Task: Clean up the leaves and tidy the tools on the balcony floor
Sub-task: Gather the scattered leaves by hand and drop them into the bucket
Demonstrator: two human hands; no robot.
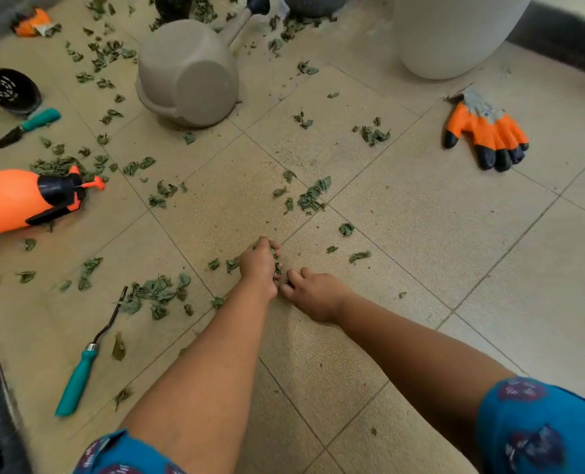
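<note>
Dry green leaves lie scattered over the beige tiled floor, with one pile (313, 196) ahead of my hands and another (156, 294) to the left. My left hand (258, 265) grips a bunch of leaves just above the floor. My right hand (313, 294) sits right beside it, fingers curled down at the tiles; what it pinches is hidden. A teal-handled weeder (79, 374) lies at the lower left, a teal-handled knife (27, 126) at the far left. An orange sprayer bottle (20, 198) lies on its side at the left edge. An orange work glove (482, 130) lies at the right.
A grey watering can (188, 73) lies tipped over at the back centre. A large white planter (455, 32) stands at the back right. A black mesh pot (8, 90) and a second orange glove (32, 23) lie at the far left. Dark pots stand along the back.
</note>
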